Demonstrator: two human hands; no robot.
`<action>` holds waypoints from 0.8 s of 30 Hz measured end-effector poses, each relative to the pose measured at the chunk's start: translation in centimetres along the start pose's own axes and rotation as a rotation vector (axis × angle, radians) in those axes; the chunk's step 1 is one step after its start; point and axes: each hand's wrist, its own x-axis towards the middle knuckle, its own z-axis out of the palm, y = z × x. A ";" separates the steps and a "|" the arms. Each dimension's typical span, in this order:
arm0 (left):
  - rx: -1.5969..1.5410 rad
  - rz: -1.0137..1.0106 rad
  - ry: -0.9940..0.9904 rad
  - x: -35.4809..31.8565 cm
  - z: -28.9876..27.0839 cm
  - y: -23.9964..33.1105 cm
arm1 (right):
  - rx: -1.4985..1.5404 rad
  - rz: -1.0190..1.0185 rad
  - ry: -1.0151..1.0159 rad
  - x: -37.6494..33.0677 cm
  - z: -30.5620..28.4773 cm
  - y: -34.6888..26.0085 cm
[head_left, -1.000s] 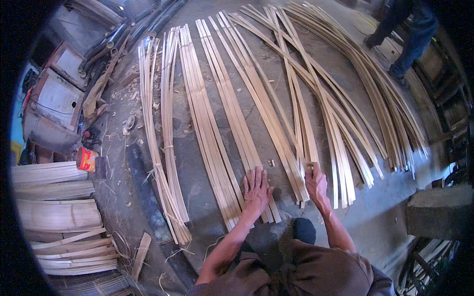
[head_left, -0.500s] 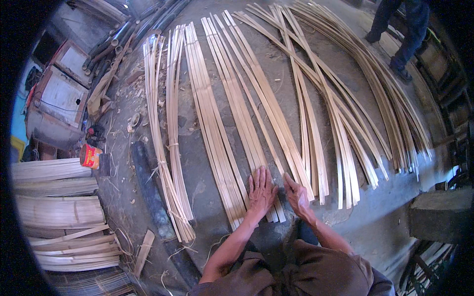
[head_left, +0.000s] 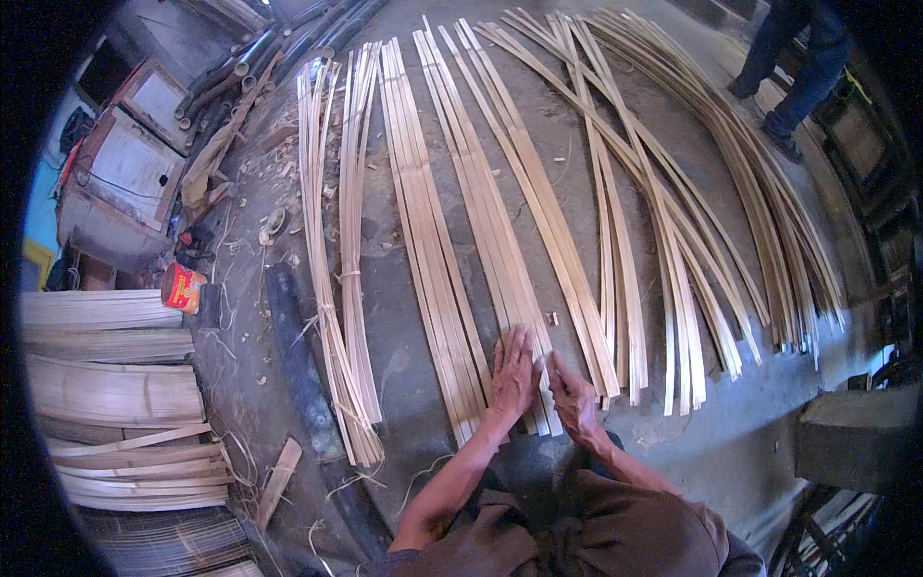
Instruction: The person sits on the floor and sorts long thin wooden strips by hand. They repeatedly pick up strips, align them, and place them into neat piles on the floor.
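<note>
— Did your right hand [head_left: 574, 394] move just now?

— Yes. It slid left, away from the strips it was on before, and now it sits right next to my left hand [head_left: 514, 373]. Left one hardly moved.

— What is the biggest thing near your fingers?

— All the long bamboo strips on the grey floor [head_left: 404, 385]. They run straight away from my fingertips, far up ahead. Off to the right of my fingers is a big crossed pile [head_left: 673, 240]. Off to the left is a tied bunch [head_left: 332, 317].

— And under your fingers?

— One flat bundle of strips [head_left: 490, 221]. Its near end lies just under both hands. Its long way points forward, away from me.

— Which hand is closer to it?

— Left one. It lies flat on top, fingers spread out, pressing and not gripping. My right fingers are bent at the bundle's right edge, touching one strip end. Pinched or not, I cannot tell.

— Anything small?

— A little red can [head_left: 182, 287], far left of my fingers.
</note>
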 end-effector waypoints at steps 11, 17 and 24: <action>-0.552 -0.436 0.202 2.7 -2.1 -1.7 | 0.129 0.274 -0.155 -1.8 5.2 0.5; -0.514 -0.572 0.122 2.3 -0.9 -3.4 | 0.257 0.330 -0.257 -2.6 5.3 -1.4; -0.474 -0.471 0.294 2.1 -0.2 -4.3 | 0.223 0.375 -0.378 -1.7 4.0 -3.6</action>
